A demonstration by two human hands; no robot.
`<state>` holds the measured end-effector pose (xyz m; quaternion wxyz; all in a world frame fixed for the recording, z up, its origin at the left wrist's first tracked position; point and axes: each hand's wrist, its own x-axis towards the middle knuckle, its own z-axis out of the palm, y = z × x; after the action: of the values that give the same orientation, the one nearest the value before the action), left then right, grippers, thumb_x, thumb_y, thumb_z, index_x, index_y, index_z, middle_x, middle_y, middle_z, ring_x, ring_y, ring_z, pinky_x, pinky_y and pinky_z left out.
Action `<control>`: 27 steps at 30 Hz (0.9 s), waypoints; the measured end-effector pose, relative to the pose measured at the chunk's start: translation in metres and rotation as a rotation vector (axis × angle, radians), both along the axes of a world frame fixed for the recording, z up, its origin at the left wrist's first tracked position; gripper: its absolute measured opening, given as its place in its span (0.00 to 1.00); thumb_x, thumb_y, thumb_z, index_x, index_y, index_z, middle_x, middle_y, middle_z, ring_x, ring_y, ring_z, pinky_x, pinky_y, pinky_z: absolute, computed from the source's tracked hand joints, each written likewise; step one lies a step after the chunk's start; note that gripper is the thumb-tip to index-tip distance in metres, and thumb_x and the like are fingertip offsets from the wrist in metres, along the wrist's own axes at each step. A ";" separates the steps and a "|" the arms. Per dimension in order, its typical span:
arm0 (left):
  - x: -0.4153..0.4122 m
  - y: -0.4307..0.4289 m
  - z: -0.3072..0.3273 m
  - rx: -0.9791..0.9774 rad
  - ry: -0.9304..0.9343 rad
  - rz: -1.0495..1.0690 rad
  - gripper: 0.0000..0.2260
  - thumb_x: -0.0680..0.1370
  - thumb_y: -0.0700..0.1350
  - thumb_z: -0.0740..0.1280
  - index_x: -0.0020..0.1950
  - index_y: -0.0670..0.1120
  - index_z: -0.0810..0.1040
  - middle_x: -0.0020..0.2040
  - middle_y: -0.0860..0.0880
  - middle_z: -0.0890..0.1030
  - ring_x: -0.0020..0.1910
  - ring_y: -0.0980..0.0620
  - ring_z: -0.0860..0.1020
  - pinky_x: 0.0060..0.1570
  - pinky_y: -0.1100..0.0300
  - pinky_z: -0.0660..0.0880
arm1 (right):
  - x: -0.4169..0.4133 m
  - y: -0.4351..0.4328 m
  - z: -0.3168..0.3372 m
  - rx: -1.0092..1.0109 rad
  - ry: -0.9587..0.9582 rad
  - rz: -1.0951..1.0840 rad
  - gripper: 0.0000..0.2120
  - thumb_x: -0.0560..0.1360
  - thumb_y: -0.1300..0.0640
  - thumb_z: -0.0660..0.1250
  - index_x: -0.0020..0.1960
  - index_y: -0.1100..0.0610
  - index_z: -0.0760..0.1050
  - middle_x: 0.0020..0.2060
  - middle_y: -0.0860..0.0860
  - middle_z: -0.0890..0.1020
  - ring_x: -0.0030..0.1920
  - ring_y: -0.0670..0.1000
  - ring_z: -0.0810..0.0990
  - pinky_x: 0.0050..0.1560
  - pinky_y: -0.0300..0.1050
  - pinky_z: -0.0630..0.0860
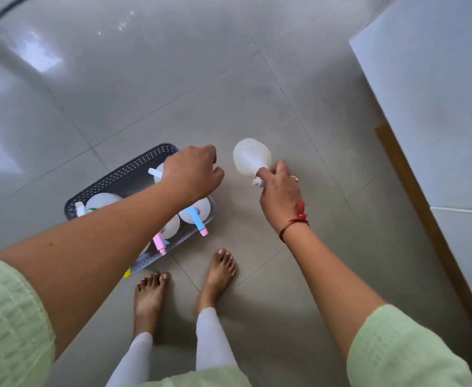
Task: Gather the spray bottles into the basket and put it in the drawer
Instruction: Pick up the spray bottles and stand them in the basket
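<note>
A dark perforated basket (pixel 126 174) stands on the floor and holds several white spray bottles, one with a blue trigger (pixel 197 216) and one with a pink trigger (pixel 159 243). My left hand (pixel 191 171) hovers over the basket's right end with its fingers curled; nothing shows in its grasp. To the right of the basket, my right hand (pixel 279 188) grips a white translucent spray bottle (pixel 250 157) by its neck, above the floor, its body pointing away from me.
The grey tiled floor (pixel 201 79) spreads all around. A white cabinet (pixel 438 93) with a wooden base strip (pixel 413 196) runs along the right side. My bare feet (pixel 184 283) stand just in front of the basket.
</note>
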<state>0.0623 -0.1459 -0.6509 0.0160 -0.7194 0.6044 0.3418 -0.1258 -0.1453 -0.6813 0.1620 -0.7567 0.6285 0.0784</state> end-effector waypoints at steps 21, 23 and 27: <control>0.162 0.153 0.004 -0.186 0.065 0.601 0.07 0.77 0.45 0.63 0.50 0.45 0.79 0.46 0.47 0.83 0.44 0.44 0.77 0.45 0.52 0.73 | 0.213 0.032 0.035 0.021 -0.269 0.569 0.13 0.68 0.71 0.62 0.43 0.59 0.82 0.49 0.61 0.76 0.50 0.62 0.73 0.44 0.48 0.72; 0.168 0.166 0.002 -0.212 0.163 0.665 0.06 0.77 0.43 0.64 0.49 0.45 0.79 0.43 0.49 0.81 0.41 0.48 0.74 0.43 0.56 0.71 | 0.224 0.034 0.026 0.068 -0.190 0.652 0.12 0.69 0.69 0.64 0.43 0.57 0.83 0.50 0.59 0.75 0.52 0.60 0.73 0.46 0.46 0.69; 0.174 0.188 -0.008 -0.190 0.153 0.726 0.06 0.76 0.44 0.64 0.49 0.46 0.79 0.41 0.53 0.78 0.44 0.47 0.76 0.41 0.58 0.69 | 0.233 0.039 0.007 0.139 -0.030 0.843 0.11 0.72 0.67 0.66 0.47 0.55 0.83 0.52 0.55 0.73 0.55 0.56 0.71 0.45 0.40 0.64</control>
<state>0.2363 0.0416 -0.6591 -0.2181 -0.8574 0.3387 0.3204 0.1075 -0.1058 -0.6745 0.1757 -0.9358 0.2548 0.1688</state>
